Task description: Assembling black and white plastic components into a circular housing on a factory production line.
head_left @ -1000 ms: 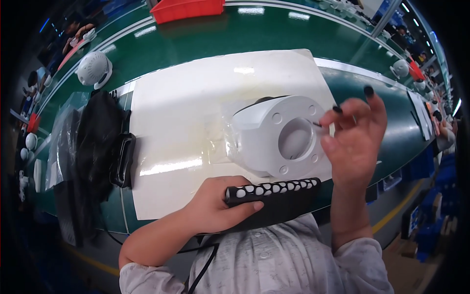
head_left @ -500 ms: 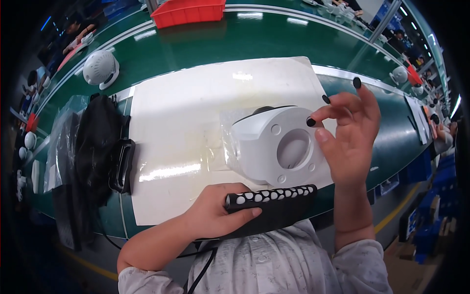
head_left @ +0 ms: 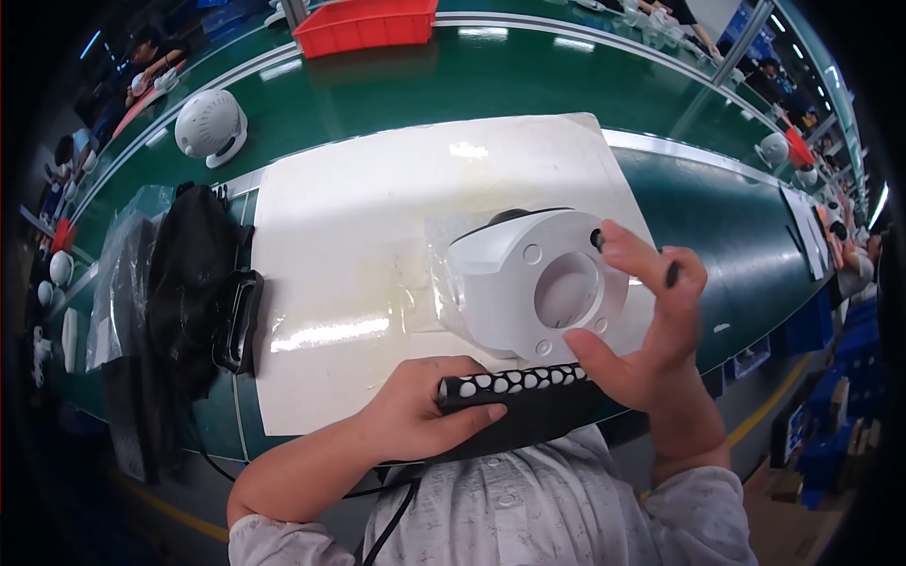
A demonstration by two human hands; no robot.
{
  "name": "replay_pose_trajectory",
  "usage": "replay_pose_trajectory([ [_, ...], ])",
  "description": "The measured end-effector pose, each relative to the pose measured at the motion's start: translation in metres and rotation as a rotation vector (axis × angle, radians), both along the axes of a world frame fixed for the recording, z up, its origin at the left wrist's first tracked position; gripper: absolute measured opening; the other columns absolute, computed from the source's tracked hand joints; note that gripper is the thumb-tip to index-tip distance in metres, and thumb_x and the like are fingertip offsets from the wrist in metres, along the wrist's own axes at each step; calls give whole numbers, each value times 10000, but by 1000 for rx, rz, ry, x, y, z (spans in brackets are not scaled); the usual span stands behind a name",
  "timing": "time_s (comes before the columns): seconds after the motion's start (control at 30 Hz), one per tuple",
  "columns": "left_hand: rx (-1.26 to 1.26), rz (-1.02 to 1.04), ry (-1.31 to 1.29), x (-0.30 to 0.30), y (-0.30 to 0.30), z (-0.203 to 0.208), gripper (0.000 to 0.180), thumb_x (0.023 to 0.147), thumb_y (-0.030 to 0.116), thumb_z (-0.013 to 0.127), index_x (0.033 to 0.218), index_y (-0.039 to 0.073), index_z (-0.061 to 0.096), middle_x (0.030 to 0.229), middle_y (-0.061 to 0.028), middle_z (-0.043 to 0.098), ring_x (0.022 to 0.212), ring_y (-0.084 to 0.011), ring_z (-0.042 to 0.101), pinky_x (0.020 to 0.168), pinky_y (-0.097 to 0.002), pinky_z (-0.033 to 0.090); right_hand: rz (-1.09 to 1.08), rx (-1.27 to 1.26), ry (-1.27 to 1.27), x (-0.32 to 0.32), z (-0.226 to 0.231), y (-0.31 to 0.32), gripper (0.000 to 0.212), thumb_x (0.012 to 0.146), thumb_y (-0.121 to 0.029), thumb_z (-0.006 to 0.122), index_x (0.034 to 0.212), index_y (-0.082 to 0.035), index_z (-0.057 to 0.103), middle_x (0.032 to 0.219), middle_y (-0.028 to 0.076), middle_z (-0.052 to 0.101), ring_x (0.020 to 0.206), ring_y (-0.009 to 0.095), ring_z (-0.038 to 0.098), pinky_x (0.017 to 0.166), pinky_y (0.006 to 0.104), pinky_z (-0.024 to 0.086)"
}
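A white rounded appliance part [head_left: 495, 288], like a fan base, lies with its ring-shaped underside and round recesses exposed. My left hand [head_left: 425, 401] is closed on the left end of a black sheet with white round spots [head_left: 514, 379], near the table's front edge. Fingers spread, my right hand [head_left: 651, 321] reaches over the ring's right side. At its index fingertip a small black round pad [head_left: 596, 239] meets the ring's upper right. Another black pad [head_left: 672, 274] clings to a second fingertip. My thumb overlaps the ring's lower edge.
Underneath lies a large white board [head_left: 330, 255] on the green table [head_left: 717, 208]. Clear plastic film [head_left: 444, 274] is beside the base. At left sit a black bag [head_left: 189, 283] and a black frame-like part [head_left: 236, 321]. Farther off are a white fan [head_left: 209, 127] and a red bin [head_left: 368, 26].
My right hand has moved down and left onto the ring, its thumb dropping to the lower edge. The index fingertip's pad now meets the ring. My left hand stays nearly still.
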State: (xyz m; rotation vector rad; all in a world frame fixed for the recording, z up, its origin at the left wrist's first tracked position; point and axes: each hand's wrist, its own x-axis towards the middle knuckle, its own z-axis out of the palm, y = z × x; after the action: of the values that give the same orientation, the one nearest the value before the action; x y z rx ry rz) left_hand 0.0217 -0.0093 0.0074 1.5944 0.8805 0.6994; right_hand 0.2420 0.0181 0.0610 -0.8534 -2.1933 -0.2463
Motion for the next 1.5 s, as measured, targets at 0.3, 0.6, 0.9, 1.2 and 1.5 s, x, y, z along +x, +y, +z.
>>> replay_pose_trajectory([
  [0.3, -23, -13, 8, -6, -11, 15, 127, 711, 49, 663, 781, 2, 567, 642, -33, 574, 574, -67, 509, 518, -216, 398, 398, -516, 328, -25, 22, 16, 663, 675, 47, 482, 1259, -66, 188, 868, 86, 479, 1036, 232, 430, 895, 373, 319],
  [0.6, -99, -61, 2, -21, -15, 14, 236, 743, 118, 610, 956, 22, 581, 749, -95, 609, 634, -125, 558, 589, -246, 447, 325, -696, 318, -44, 27, 10, 576, 684, 39, 481, 1221, -36, 286, 870, 95, 481, 1011, 188, 446, 862, 329, 361],
  [0.9, -97, -57, 64, -25, -14, 12, 231, 739, 137, 613, 934, 18, 578, 755, -116, 611, 635, -170, 573, 589, -268, 450, 59, -338, -71, -47, 34, -4, 529, 663, -3, 534, 1164, -40, 369, 896, 74, 556, 952, 204, 521, 972, 442, 205],
  [1.2, -121, -66, 21, -21, -15, 6, 234, 739, 130, 614, 939, 15, 576, 758, -117, 611, 639, -172, 576, 594, -266, 450, -161, -64, -325, -53, 32, -25, 421, 614, -79, 631, 1022, -78, 525, 957, 18, 584, 936, 195, 535, 996, 497, 125],
  [1.5, -39, -42, 9, -23, -17, -2, 229, 735, 111, 617, 942, 18, 582, 758, -101, 614, 644, -151, 577, 596, -259, 450, -104, -212, 155, -26, -4, -34, 239, 652, -140, 661, 875, -113, 579, 1052, 99, 515, 1048, 293, 461, 962, 458, 228],
])
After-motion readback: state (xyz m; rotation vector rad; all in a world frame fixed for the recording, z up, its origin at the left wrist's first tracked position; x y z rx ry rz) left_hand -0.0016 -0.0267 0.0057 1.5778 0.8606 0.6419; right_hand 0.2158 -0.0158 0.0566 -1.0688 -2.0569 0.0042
